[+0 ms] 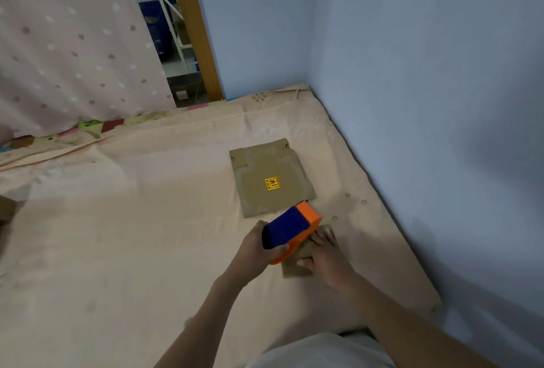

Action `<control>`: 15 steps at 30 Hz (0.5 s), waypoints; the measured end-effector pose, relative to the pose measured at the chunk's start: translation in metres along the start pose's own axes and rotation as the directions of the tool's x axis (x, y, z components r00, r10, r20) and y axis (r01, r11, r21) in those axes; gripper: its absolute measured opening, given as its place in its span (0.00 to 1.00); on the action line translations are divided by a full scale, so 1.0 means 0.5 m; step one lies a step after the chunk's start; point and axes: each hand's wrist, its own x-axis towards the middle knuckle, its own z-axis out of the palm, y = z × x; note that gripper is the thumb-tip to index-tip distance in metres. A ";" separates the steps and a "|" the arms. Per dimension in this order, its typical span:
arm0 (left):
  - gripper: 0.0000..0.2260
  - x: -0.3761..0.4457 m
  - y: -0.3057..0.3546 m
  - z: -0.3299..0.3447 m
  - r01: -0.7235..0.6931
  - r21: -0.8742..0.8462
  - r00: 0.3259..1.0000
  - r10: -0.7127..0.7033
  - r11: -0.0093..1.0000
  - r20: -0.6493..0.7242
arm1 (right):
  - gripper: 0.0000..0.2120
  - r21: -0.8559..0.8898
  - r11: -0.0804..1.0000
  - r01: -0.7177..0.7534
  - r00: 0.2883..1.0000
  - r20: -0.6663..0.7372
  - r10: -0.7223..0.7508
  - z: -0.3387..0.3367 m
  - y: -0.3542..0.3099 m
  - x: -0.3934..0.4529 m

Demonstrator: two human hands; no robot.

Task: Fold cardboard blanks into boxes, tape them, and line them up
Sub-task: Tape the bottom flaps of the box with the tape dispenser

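Lap: pale cloth [323, 350] at the bottom edge, closest of all.
Right hand [323, 253]: fingers flat and spread on the small box [297, 269], pressing it so it can't slide.
Left hand [259, 247]: curled tight around the tape gun [291, 229], tipped down onto the box, likely to stick tape on.
Small box: on the peach bed sheet [132, 235], mostly hidden under both hands.
Flat cardboard blank [270, 176]: just past the tape gun, not folded yet, probably waiting its turn.
Wall [412, 73]: blue, close on the right.
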 end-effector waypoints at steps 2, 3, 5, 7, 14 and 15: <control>0.24 0.003 -0.004 -0.001 -0.016 0.027 1.000 0.016 1.000 0.024 | 0.28 0.106 0.994 0.029 0.999 -0.047 -0.024 0.012 0.007 -0.006; 0.25 0.003 -0.006 -0.003 -0.025 0.032 0.999 0.024 0.999 0.034 | 0.27 0.179 0.983 0.046 0.997 -0.070 -0.034 0.018 0.013 -0.012; 0.25 0.002 -0.008 -0.006 -0.052 0.021 0.997 0.051 0.998 0.051 | 0.26 0.291 0.955 0.066 0.992 -0.123 -0.031 0.024 0.028 -0.029; 0.24 -0.002 -0.009 -0.009 -0.084 0.005 0.995 0.083 0.996 0.063 | 0.19 0.390 0.919 0.057 0.964 -0.263 0.051 0.018 0.035 -0.045; 0.22 -0.003 -0.008 -0.012 -0.129 -0.004 0.987 0.129 0.992 0.095 | 0.08 0.828 0.519 -0.212 0.842 -0.114 0.527 -0.112 0.050 -0.030; 0.22 -0.001 -0.007 -0.011 -0.138 0.003 0.985 0.137 0.990 0.106 | 0.08 0.854 0.455 -0.252 0.877 0.002 0.481 -0.124 0.050 -0.023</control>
